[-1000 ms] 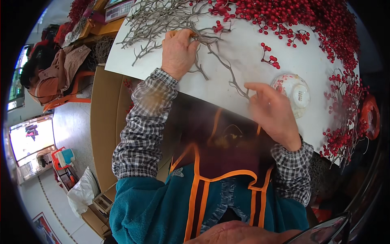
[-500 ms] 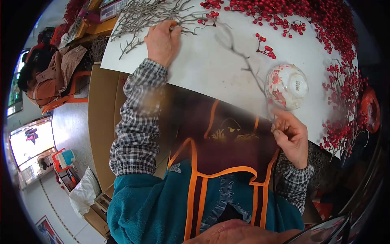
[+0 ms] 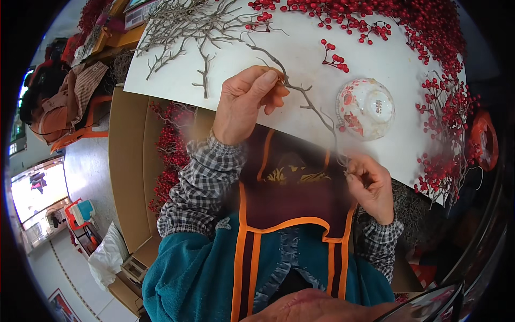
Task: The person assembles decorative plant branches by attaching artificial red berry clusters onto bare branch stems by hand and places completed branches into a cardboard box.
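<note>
A bare grey-brown twig [image 3: 308, 99] with short side shoots slants over the near part of the white table. My right hand [image 3: 373, 185] pinches its lower end between thumb and fingers, just off the table's front edge. Higher up, my left hand [image 3: 241, 104] is closed, its fingertips at the twig's middle and seemingly gripping it; the exact contact is partly hidden. An upturned white bowl with red patterns [image 3: 367, 110] sits on the table right of the twig. Just beyond the bowl lies a small sprig of red berries [image 3: 335, 59].
Bare grey twigs [image 3: 185, 29] are heaped at the table's far left. Red berry sprays [image 3: 413, 32] run along the far and right sides of the table [image 3: 236, 56]. A cardboard box [image 3: 129, 161] stands below, with red berry stems [image 3: 174, 150] beside it. Another person [image 3: 59, 110] is at far left.
My left hand has come back from the twig heap, toward me and right, to the held twig's middle. My right hand keeps its pinch on the lower end. Berry stems beside the box now show.
</note>
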`<state>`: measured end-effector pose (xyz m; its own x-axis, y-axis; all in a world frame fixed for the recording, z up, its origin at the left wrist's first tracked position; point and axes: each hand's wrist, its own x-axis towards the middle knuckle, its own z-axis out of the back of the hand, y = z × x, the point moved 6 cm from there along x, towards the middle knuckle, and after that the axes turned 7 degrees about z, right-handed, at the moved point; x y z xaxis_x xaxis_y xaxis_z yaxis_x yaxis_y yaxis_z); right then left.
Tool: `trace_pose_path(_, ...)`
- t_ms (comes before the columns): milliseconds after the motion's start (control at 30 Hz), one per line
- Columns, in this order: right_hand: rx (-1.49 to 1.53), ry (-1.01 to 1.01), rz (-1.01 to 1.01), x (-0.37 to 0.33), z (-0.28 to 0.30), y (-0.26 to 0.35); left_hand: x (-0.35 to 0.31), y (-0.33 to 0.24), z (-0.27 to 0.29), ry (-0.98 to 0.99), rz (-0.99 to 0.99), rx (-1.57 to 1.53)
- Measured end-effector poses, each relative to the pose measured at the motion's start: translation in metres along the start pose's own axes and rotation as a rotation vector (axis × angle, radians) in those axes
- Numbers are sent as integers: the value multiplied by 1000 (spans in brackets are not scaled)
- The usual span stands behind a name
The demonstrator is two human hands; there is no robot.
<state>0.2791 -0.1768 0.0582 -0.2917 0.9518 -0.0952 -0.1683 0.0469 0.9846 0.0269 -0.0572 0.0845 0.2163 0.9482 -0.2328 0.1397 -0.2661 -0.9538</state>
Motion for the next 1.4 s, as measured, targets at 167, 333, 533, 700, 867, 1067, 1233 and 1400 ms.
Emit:
trace_pose_path(167,-270,-21,34,-4,10,41,2,2,-13,19,-28,20)
trace_pose_path(333,-612,-337,205,-4,35,79,-8,0,-48,119,-1,25)
trace_pose_path(533,-282,-478,358,45,13,83,-5,-9,-98,339,-122,141)
trace_pose_path(700,-107,-499,239,35,27,57,10,-19,-105,451,-336,375)
trace_pose_path(867,-7,-613,162,32,48,52,60,-22,-95,-11,-960,1258)
trace_pose_path(1067,-165,-571,173,37,69,55,82,-19,-78,206,-810,1446)
trace_pose_path(1233,-374,-474,245,49,69,65,72,-17,-74,193,-648,1344)
trace_pose_path(1400,-487,-446,248,62,71,69,59,-9,-64,152,-498,1238)
